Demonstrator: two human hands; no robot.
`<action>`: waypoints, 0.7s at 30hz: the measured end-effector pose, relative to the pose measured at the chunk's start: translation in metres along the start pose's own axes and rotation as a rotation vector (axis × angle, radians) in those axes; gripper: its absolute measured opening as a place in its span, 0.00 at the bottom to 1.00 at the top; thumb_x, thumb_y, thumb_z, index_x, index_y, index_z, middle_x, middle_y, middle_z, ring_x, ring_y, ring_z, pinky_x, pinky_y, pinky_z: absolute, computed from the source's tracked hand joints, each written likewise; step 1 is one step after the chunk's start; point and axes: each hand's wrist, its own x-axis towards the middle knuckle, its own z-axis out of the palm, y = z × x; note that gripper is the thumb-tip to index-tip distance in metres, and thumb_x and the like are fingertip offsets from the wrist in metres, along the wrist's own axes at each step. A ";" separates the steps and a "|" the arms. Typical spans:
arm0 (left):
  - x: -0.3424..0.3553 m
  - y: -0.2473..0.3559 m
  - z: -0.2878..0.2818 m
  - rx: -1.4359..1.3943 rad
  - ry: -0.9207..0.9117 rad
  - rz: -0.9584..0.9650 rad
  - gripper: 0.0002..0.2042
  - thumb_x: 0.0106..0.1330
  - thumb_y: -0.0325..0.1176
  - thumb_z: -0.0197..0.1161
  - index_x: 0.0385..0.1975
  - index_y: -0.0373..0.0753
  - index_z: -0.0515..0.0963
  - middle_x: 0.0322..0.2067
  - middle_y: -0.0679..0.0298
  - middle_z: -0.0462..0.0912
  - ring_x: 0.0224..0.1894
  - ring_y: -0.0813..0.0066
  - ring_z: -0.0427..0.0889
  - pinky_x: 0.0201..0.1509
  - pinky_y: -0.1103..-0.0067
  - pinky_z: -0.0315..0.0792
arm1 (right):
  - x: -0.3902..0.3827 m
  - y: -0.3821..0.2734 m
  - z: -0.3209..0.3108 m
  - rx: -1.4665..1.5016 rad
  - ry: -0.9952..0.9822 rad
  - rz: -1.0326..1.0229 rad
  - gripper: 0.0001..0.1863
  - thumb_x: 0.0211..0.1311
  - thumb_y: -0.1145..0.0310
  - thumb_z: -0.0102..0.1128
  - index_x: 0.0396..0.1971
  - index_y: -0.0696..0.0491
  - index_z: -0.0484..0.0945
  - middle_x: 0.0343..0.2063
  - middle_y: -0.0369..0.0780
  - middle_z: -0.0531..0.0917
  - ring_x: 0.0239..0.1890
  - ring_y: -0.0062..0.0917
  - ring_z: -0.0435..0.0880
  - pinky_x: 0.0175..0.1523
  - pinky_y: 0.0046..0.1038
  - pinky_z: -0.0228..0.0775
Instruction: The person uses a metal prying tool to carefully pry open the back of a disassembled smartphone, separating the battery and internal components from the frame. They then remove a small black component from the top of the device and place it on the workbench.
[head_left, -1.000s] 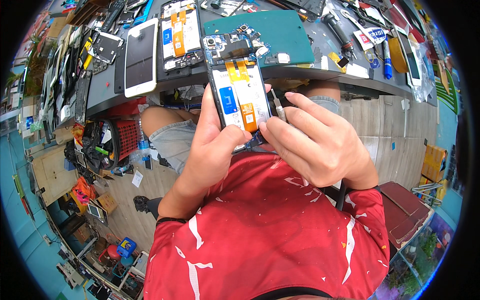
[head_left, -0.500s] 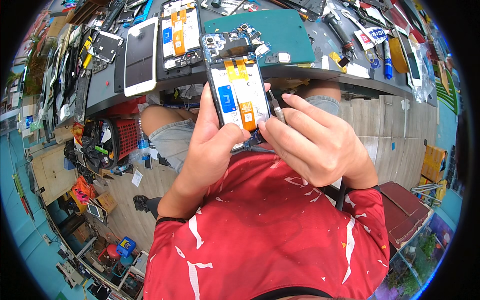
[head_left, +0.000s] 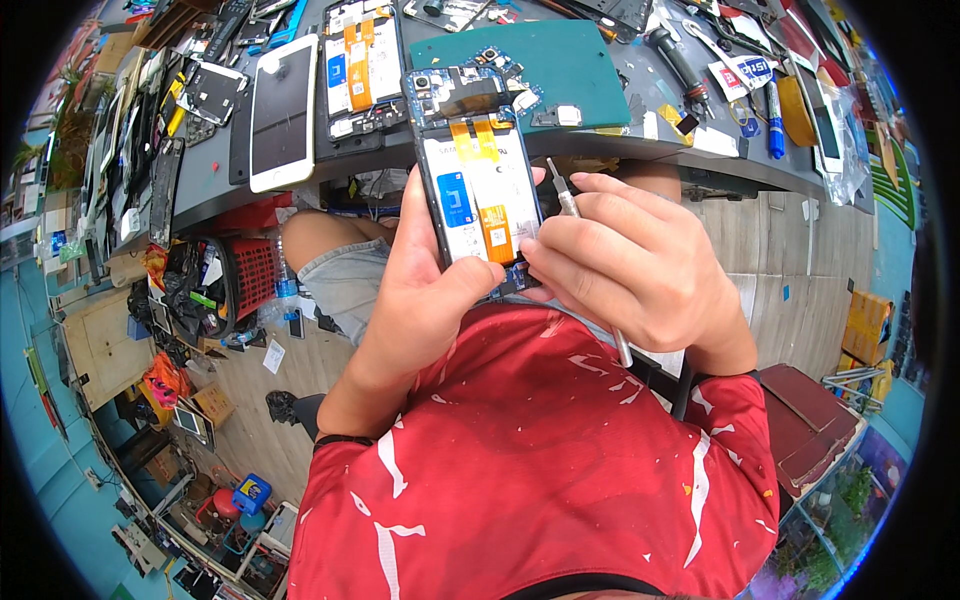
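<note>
An opened smartphone (head_left: 478, 190) with its back off shows a white battery, a blue sticker and orange flex cables. My left hand (head_left: 425, 270) is closed round its left side and lower end, thumb near the bottom of the battery. My right hand (head_left: 630, 260) holds a slim metal screwdriver (head_left: 566, 196), tip pointing up and away beside the phone's right edge and its rear end showing below the palm. Fingertips of the right hand are at the phone's lower right corner; whether they grip it I cannot tell.
Ahead runs a grey workbench (head_left: 385, 160) with a green mat (head_left: 580, 70), another opened phone (head_left: 362, 65) and a white-framed device (head_left: 283, 115). A blue marker (head_left: 776, 120) and scattered tools lie at the right. Below left stands a red basket (head_left: 250, 280) of clutter.
The screwdriver has shifted in my right hand; more of its shaft and its rear end now show. The phone and my left hand have barely moved.
</note>
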 end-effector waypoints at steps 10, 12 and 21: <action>0.000 0.002 0.003 0.012 -0.010 -0.014 0.48 0.67 0.10 0.58 0.86 0.41 0.44 0.79 0.41 0.67 0.74 0.48 0.80 0.64 0.57 0.91 | 0.000 0.008 -0.009 0.068 -0.009 0.066 0.21 0.48 0.69 0.81 0.45 0.57 0.89 0.44 0.41 0.86 0.43 0.39 0.87 0.53 0.43 0.85; 0.001 0.004 0.011 -0.008 0.067 -0.023 0.46 0.64 0.14 0.66 0.83 0.34 0.52 0.77 0.36 0.70 0.74 0.42 0.81 0.66 0.57 0.90 | 0.001 0.011 -0.008 0.077 0.011 0.056 0.21 0.48 0.69 0.80 0.44 0.58 0.87 0.44 0.41 0.84 0.43 0.37 0.84 0.47 0.39 0.81; 0.003 0.002 -0.003 -0.070 -0.058 -0.019 0.48 0.66 0.09 0.52 0.86 0.42 0.42 0.80 0.41 0.65 0.73 0.47 0.81 0.63 0.56 0.92 | 0.000 0.013 0.000 0.230 0.017 0.094 0.20 0.49 0.70 0.82 0.43 0.57 0.85 0.47 0.42 0.83 0.46 0.39 0.84 0.47 0.40 0.80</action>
